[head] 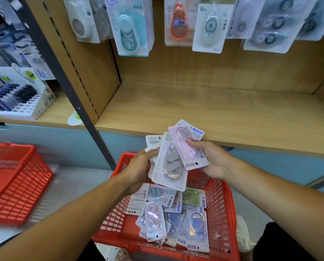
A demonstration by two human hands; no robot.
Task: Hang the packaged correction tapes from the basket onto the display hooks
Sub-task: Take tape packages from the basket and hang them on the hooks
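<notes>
Left hand (138,166): fingers curled round a fanned stack of packs (166,166), grey tape pack foremost; right hand (212,159): thumb and fingers pinching a pink pack (185,146) that overlaps the stack's upper right edge. Both held over a red basket (221,213) holding more packs (168,217) in a loose heap. Above: bare wooden shelf (195,104), hung packs (208,27) on the back panel; second red basket (12,181) at left.
</notes>
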